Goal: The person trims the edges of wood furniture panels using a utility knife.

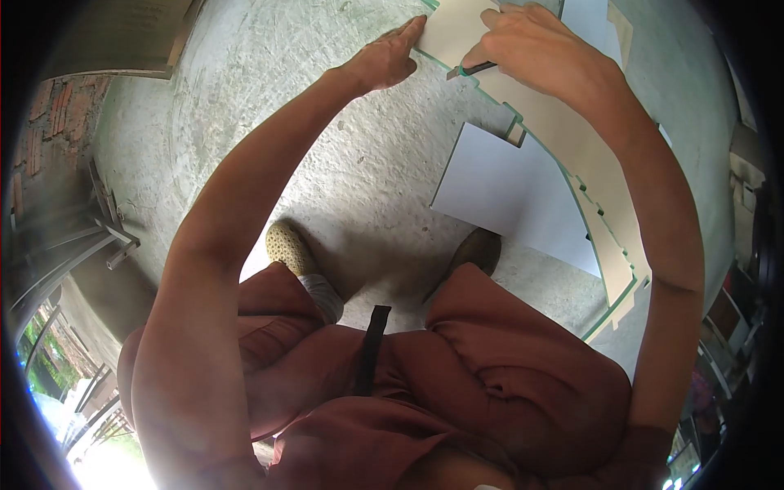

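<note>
A long cream board with green, notched edges runs from the top of the view down the right side. My right hand is closed around a utility knife, its blade pointing left at the board's near edge. To the left of it, my left hand reaches to the board's left edge with fingers stretched out, fingertips right at the edge. Part of the knife's handle is hidden inside my right hand.
A white sheet lies on the rough concrete floor, partly under the board. My shoes are on the floor below. Metal frames and a brick wall stand at the left.
</note>
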### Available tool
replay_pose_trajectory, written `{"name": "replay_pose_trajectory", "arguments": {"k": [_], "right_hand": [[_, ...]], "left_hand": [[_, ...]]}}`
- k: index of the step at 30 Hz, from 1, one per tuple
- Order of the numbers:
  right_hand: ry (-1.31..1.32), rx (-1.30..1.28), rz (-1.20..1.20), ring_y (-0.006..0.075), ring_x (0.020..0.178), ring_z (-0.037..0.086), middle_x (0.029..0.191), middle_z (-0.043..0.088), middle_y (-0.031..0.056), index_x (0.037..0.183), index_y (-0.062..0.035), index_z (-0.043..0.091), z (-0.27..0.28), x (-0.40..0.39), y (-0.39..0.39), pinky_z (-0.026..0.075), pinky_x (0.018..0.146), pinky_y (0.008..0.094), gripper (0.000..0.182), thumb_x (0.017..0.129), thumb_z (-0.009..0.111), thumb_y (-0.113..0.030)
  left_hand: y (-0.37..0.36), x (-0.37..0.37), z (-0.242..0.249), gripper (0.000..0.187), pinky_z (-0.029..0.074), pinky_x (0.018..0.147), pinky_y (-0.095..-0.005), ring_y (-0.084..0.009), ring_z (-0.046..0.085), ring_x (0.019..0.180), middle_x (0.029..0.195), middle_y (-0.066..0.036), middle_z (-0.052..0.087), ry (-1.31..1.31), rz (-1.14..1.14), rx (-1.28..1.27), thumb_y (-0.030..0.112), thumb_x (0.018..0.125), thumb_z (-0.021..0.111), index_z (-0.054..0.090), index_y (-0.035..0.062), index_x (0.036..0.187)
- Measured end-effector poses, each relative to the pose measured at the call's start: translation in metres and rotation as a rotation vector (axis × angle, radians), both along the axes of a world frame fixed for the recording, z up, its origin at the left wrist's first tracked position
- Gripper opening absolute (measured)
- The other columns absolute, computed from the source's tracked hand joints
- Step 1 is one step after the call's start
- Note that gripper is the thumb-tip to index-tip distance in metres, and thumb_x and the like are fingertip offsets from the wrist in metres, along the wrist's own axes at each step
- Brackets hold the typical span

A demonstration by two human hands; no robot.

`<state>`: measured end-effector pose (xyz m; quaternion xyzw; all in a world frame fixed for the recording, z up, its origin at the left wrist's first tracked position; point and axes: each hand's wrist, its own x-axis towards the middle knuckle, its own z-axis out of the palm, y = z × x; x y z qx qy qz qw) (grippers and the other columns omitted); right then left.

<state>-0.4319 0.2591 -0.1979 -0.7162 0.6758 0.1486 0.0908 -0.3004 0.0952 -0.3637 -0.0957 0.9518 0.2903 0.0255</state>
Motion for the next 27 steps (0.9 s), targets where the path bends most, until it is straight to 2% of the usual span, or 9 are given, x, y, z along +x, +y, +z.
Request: {"name": "replay_pose_trajectory", "arguments": {"k": [2, 5, 9, 12, 14, 15, 20, 24, 27], "right_hand": [[-0.128, 0.028, 0.014, 0.0283, 0.108, 0.053, 0.104, 0.059, 0.0118, 0.104, -0.0147, 0.07, 0.024, 0.012, -0.006, 0.038, 0.098, 0.0361, 0.028, 0.083, 0.053, -0.008], [-0.024, 0.081, -0.003, 0.0276, 0.108, 0.053, 0.103, 0.061, 0.01, 0.099, -0.0138, 0.071, 0.009, 0.01, -0.016, 0.039, 0.097, 0.0347, 0.025, 0.082, 0.054, -0.008], [-0.074, 0.089, -0.046, 0.0265, 0.106, 0.055, 0.098, 0.064, 0.0102, 0.094, -0.0134, 0.073, 0.026, 0.016, -0.017, 0.04, 0.096, 0.0333, 0.023, 0.082, 0.054, -0.008], [-0.027, 0.125, -0.011, 0.0253, 0.103, 0.058, 0.094, 0.066, 0.0105, 0.091, -0.0126, 0.073, 0.006, 0.008, -0.019, 0.041, 0.096, 0.0326, 0.021, 0.082, 0.055, -0.01], [-0.071, -0.039, 0.045, 0.0259, 0.102, 0.06, 0.094, 0.067, 0.0118, 0.09, -0.0118, 0.073, 0.003, 0.005, -0.015, 0.043, 0.093, 0.0337, 0.02, 0.082, 0.055, -0.011], [-0.07, -0.039, 0.044, 0.0259, 0.102, 0.06, 0.094, 0.067, 0.0118, 0.09, -0.0118, 0.073, 0.002, 0.004, -0.018, 0.043, 0.093, 0.0337, 0.02, 0.082, 0.055, -0.011], [0.015, 0.24, -0.08, 0.0304, 0.093, 0.065, 0.09, 0.07, 0.0142, 0.087, -0.0099, 0.073, -0.001, 0.002, -0.032, 0.049, 0.084, 0.0376, 0.018, 0.081, 0.057, -0.015], [0.018, 0.121, -0.104, 0.0305, 0.089, 0.066, 0.086, 0.07, 0.0131, 0.085, -0.0092, 0.073, -0.006, -0.001, -0.026, 0.05, 0.082, 0.0382, 0.018, 0.082, 0.058, -0.018], [0.04, 0.257, -0.104, 0.031, 0.089, 0.067, 0.088, 0.07, 0.0133, 0.086, -0.0092, 0.073, 0.0, 0.001, -0.032, 0.051, 0.081, 0.0396, 0.018, 0.081, 0.06, -0.019]], "left_hand": [[0.006, 0.0, 0.01, 0.07, 0.035, 0.109, -0.0358, -0.035, 0.041, 0.131, 0.141, -0.023, 0.041, -0.091, 0.097, 0.224, 0.012, 0.085, 0.049, 0.018, 0.0026, 0.147], [0.009, -0.004, 0.014, 0.066, 0.04, 0.104, -0.0397, -0.0377, 0.048, 0.124, 0.135, -0.025, 0.047, -0.103, 0.177, 0.389, 0.015, 0.086, 0.05, 0.024, 0.0008, 0.145], [0.005, -0.007, 0.027, 0.064, 0.04, 0.103, -0.0389, -0.0384, 0.05, 0.122, 0.133, -0.027, 0.049, -0.115, 0.166, 0.585, 0.018, 0.085, 0.052, 0.03, -0.0021, 0.142], [0.0, -0.013, 0.021, 0.059, 0.033, 0.108, -0.0398, -0.0324, 0.039, 0.133, 0.139, -0.023, 0.044, -0.048, 0.306, 0.672, 0.023, 0.09, 0.055, 0.036, 0.0042, 0.142], [-0.012, -0.021, 0.004, 0.072, 0.045, 0.095, -0.036, -0.0322, 0.057, 0.112, 0.126, -0.026, 0.055, 0.08, 0.277, 0.528, 0.051, 0.091, 0.054, 0.043, -0.0021, 0.137], [-0.016, -0.022, 0.003, 0.073, 0.036, 0.106, -0.0357, -0.0337, 0.045, 0.128, 0.139, -0.028, 0.043, -0.009, 0.241, 0.563, 0.046, 0.092, 0.053, 0.033, -0.0032, 0.142], [-0.003, -0.018, 0.004, 0.069, 0.037, 0.106, -0.0373, -0.0338, 0.045, 0.128, 0.138, -0.026, 0.044, -0.043, 0.23, 0.625, 0.041, 0.093, 0.054, 0.032, -0.0005, 0.144], [0.002, -0.015, 0.004, 0.068, 0.037, 0.106, -0.038, -0.0332, 0.044, 0.128, 0.142, -0.024, 0.04, -0.06, 0.215, 0.588, 0.034, 0.094, 0.054, 0.025, 0.0028, 0.147], [0.0, -0.016, 0.003, 0.069, 0.036, 0.107, -0.038, -0.0328, 0.044, 0.129, 0.144, -0.024, 0.038, -0.08, 0.187, 0.562, 0.032, 0.094, 0.054, 0.022, 0.0037, 0.148]]}}
